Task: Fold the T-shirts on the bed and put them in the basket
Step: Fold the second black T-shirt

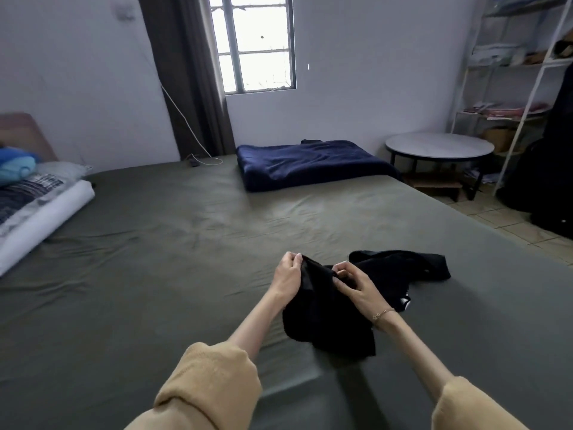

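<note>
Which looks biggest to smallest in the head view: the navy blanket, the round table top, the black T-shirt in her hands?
1. Navy blanket
2. Black T-shirt, bunched and nearest the camera, so only roughly ranked against the blanket
3. Round table top, farther away, so nearness makes this unsure too

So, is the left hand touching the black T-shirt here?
Touching: the head view shows the left hand pinching the raised edge of the black T-shirt.

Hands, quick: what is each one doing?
Left hand: pinching the black T-shirt at its top edge.
Right hand: pinching the same T-shirt.
</note>
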Available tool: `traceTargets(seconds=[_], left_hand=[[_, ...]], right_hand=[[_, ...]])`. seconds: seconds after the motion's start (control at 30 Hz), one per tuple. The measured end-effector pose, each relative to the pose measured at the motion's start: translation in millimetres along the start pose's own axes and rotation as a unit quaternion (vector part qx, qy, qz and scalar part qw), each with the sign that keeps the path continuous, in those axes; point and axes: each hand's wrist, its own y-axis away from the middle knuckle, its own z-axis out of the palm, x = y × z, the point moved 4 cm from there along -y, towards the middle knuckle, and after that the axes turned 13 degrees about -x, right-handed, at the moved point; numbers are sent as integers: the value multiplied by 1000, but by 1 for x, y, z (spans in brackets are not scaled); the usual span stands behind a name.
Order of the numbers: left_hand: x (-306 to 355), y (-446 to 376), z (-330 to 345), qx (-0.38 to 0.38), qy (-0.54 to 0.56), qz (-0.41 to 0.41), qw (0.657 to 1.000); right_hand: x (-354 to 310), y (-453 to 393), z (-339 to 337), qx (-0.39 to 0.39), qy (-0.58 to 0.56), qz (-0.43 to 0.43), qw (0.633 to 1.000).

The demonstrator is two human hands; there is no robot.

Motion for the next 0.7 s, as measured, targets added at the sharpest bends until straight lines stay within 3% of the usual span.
traceTargets(seconds=[0.33, 0.43, 0.6, 0.7], left_hand=[[-14, 58, -155, 124, 56, 30, 990], [-35, 86, -209, 201, 75, 11, 977], [-92, 156, -286, 353, 113, -86, 925], [-146, 192, -289, 356, 109, -203, 906]], right_hand=[[-45, -49, 86, -33, 219, 32, 975], [-43, -52, 119, -47, 252, 61, 965], [-58, -50, 177, -73, 241, 37, 967], [-62, -44, 210, -147, 220, 35, 964]])
